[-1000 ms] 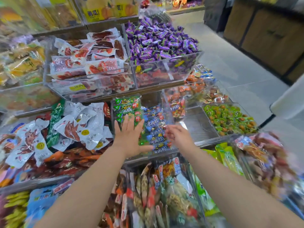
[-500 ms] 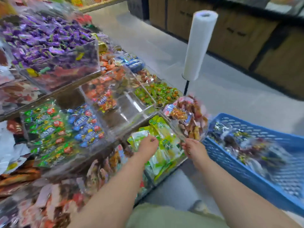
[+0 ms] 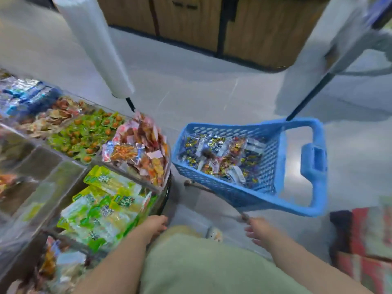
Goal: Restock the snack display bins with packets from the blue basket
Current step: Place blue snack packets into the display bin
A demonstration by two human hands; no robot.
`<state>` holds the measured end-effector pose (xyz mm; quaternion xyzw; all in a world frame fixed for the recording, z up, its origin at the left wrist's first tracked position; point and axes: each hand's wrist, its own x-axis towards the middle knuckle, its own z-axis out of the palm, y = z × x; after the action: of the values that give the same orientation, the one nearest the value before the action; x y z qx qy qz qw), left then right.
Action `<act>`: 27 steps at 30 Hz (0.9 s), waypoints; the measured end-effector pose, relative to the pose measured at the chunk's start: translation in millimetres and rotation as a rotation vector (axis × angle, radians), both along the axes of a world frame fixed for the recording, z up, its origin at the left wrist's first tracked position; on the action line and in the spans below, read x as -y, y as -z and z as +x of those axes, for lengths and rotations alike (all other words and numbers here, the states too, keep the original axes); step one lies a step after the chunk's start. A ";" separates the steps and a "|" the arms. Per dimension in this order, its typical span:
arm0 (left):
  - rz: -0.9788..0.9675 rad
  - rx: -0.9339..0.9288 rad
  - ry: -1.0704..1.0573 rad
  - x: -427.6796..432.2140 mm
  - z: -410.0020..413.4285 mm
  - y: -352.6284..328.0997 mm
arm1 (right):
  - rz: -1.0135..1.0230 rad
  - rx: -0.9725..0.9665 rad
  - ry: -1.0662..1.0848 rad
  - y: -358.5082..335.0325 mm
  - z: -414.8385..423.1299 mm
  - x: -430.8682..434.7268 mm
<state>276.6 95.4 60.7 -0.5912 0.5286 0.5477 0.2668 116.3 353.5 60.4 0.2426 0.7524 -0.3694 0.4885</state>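
At the right-hand end of the display, the view has been swung away from the upper tiers that were faced a second ago, and the blue basket (image 3: 233, 195) is now seen whole, standing just beside the corner of the display bins (image 3: 70, 164). A roll of plastic bags (image 3: 95, 47), seen only half a second ago, is now found above the bins. Within the basket a loose heap of packets (image 3: 220, 158) is seen, none yet lifted out. Nearest the body a bin of green packets (image 3: 101, 209) is well filled, while in the clear compartment (image 3: 46, 166) behind it no stock can be made out through the blur. The left hand (image 3: 156, 227) has been drawn back from the green and blue sweets to the near corner of the display; nothing is seen in it, but the set of its fingers cannot be told. The right hand (image 3: 257, 231) is held low, short of the basket's near wall, with fingers spread and nothing carried. The turn is judged to mark the end of settling the stock and the start of a fresh pick-up, with the right hand the better placed for the reach.
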 end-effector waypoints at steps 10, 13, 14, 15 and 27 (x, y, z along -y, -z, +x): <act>0.004 -0.006 0.172 47.2 -115.4 9.2 | -0.022 0.033 0.212 3.5 -55.4 18.5; -0.050 -0.028 0.423 64.0 -161.3 10.1 | 0.014 0.028 0.260 3.8 -75.8 34.8; -0.064 -0.036 0.525 69.7 -176.0 10.0 | 0.015 0.036 0.261 2.8 -81.2 39.9; -0.087 -0.053 0.622 74.6 -190.0 9.0 | 0.015 0.038 0.253 3.7 -86.9 44.6; -0.111 0.005 1.013 120.7 -283.6 19.3 | 0.089 0.030 0.278 13.6 -103.6 59.8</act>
<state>-7.1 -25.3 41.4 -0.2753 0.7764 0.3192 0.4685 12.7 293.6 46.8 0.3712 0.7199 -0.3961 0.4325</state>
